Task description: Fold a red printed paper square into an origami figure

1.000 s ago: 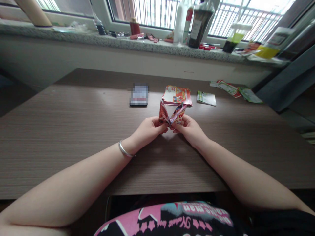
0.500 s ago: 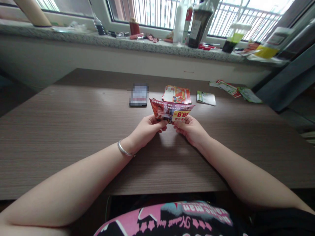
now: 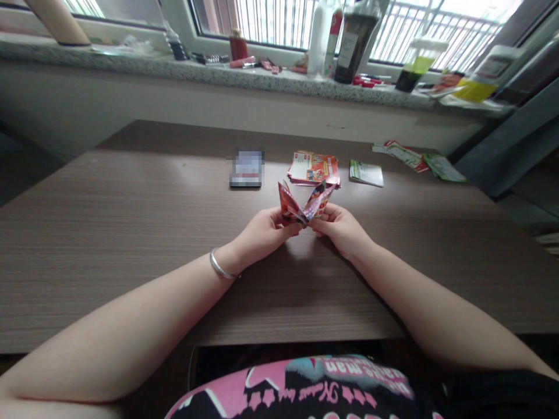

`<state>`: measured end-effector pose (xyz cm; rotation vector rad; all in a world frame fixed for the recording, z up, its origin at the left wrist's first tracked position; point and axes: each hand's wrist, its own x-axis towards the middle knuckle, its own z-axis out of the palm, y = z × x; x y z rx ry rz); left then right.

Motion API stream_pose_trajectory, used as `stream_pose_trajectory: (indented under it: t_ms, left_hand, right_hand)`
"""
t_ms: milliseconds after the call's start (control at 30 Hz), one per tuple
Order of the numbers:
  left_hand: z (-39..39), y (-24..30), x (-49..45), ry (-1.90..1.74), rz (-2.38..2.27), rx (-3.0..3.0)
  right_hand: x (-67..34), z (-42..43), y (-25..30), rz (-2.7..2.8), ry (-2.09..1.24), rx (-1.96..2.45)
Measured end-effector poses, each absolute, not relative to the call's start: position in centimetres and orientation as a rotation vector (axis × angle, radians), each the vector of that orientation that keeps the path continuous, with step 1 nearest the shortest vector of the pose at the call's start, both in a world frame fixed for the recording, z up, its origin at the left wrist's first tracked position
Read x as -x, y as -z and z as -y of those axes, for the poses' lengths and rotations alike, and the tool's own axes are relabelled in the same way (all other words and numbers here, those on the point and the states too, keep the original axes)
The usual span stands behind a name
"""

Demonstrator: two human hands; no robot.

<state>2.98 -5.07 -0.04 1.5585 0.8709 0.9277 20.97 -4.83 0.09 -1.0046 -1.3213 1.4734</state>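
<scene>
Desk: the brown wood-grain desk (image 3: 131, 221) carries everything, and a bare patch lies right under the hands.
Windowsill: the stone windowsill (image 3: 131, 61) behind is crowded with bottles (image 3: 351, 41), well apart from the work.
Loose paper: a stack of red leaflets (image 3: 313, 167) lies just beyond the hands. Green-and-white leaflets (image 3: 365, 173) lie to its right and a blurred dark flat device (image 3: 247, 169) to its left.
Left hand: the left hand (image 3: 262, 233), with a silver bangle (image 3: 218, 266) on the wrist, grips the left side of the paper's low point.
Right hand: the right hand (image 3: 343, 230) grips the right side, close against the left.
Folded leaflet: the folded leaflet (image 3: 305, 203) is held just above the desk between both hands. Its two flaps stand up in a V.
Fingers: the fingers (image 3: 292, 228) of both hands are pinched shut on the base of the V, their tips nearly meeting.
Doing it well: the fold probably depends on the pinch staying right on the crease. Matching the two flaps edge to edge before pressing should help. Bearing down on the bare desk would likely give a sharper line than squeezing in the air. Thin glossy paper may slip or tear if tugged.
</scene>
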Motion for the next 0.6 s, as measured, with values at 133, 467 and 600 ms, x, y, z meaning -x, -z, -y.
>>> stream_pose_trajectory:
  t_ms: [133, 467, 600]
  left_hand:
    - [5.3, -0.17, -3.27, -0.943, -0.905, -1.549]
    - [4.69, 0.15, -2.73, -0.968, -0.899, -1.488]
    - [4.63, 0.38, -2.76, -0.967, -0.948, -1.494]
  right_hand:
    - [-21.06, 4.84, 0.21, 1.402, -1.415, 0.946]
    - [-21.24, 4.9, 0.37, 1.324, -1.345, 1.114]
    - [-21.35, 4.69, 0.83, 1.297, -1.366, 1.117]
